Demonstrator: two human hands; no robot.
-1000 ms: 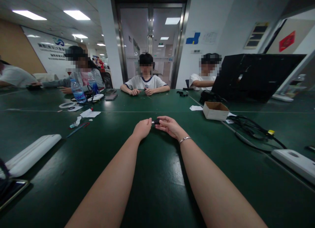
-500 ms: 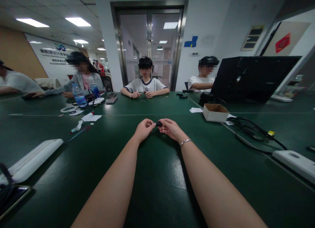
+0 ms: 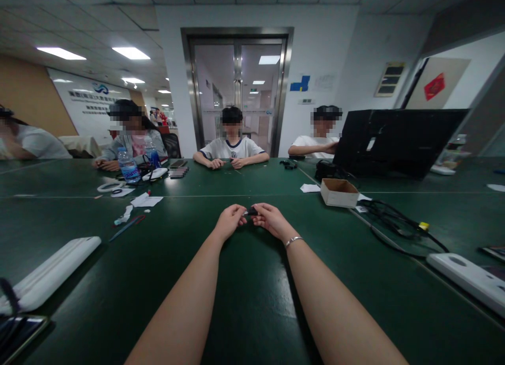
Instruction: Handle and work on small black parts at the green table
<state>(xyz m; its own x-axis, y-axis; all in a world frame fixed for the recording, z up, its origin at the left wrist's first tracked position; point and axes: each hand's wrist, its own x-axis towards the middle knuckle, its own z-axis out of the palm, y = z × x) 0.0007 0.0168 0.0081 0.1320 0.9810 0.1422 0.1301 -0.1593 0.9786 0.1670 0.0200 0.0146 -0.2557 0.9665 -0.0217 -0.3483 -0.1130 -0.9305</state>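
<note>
Over the green table, my left hand (image 3: 231,221) and my right hand (image 3: 272,219) meet fingertip to fingertip at a small black stick-like piece (image 3: 251,211) with a pale, shiny end. My right fingers pinch the black part. At the pale end, the thumb and fingers of my left hand are closed. The piece is too small and too covered by fingers to tell its exact kind. A silver bracelet (image 3: 294,241) circles my right wrist.
On the right are a small open cardboard box (image 3: 339,196), black cables (image 3: 394,223), a white power strip (image 3: 469,275) and a black monitor (image 3: 402,144). Leftward lie a white case (image 3: 51,273), a pen-like tool (image 3: 127,228) and a water bottle (image 3: 128,168). Several people sit around the table.
My view has tilted upward a little, so everything sits lower in the picture. Both hands keep the small black piece between them. At the left, a co-worker's arm has drawn back from the table.
</note>
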